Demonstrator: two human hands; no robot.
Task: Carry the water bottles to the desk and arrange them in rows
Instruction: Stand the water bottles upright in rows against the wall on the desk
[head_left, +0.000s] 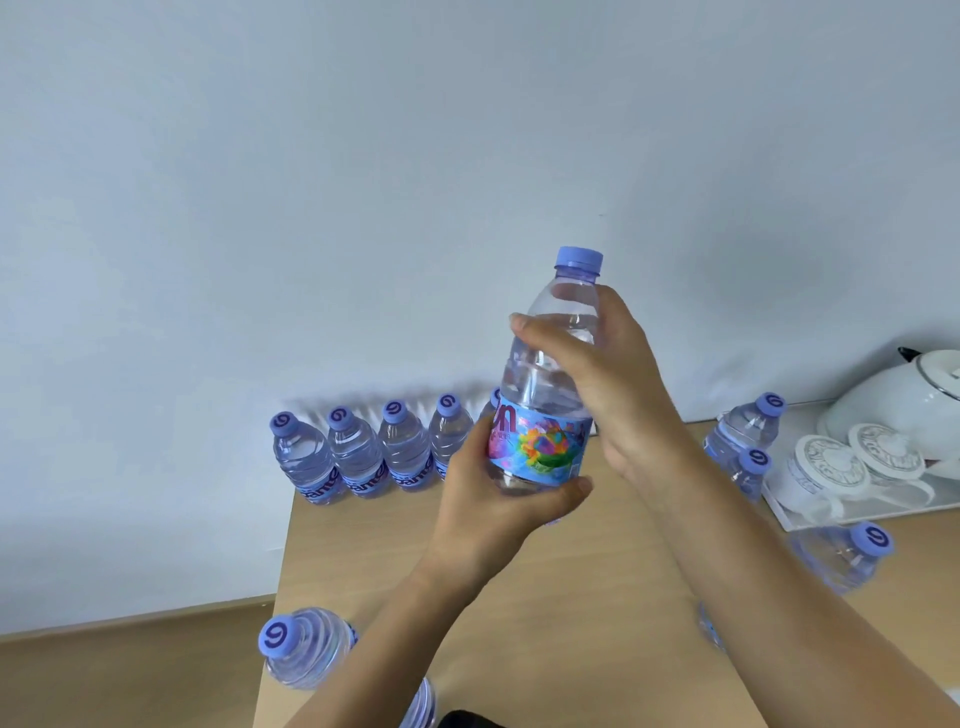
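A clear water bottle (550, 384) with a purple cap and a colourful blue label is held upright in the air above the wooden desk (571, 597). My left hand (493, 499) grips its base from below. My right hand (608, 379) grips its upper body from the right, thumb across the front. Behind it, a row of several bottles (358, 452) stands along the wall at the desk's back edge; the row's right end is hidden by the held bottle.
More bottles stand at the right (748, 436), near my right forearm (841, 556) and at the desk's near-left corner (306, 649). A white tray (862, 512) at the right holds a white kettle (904, 405) and covered cups (826, 467). The wall is close behind.
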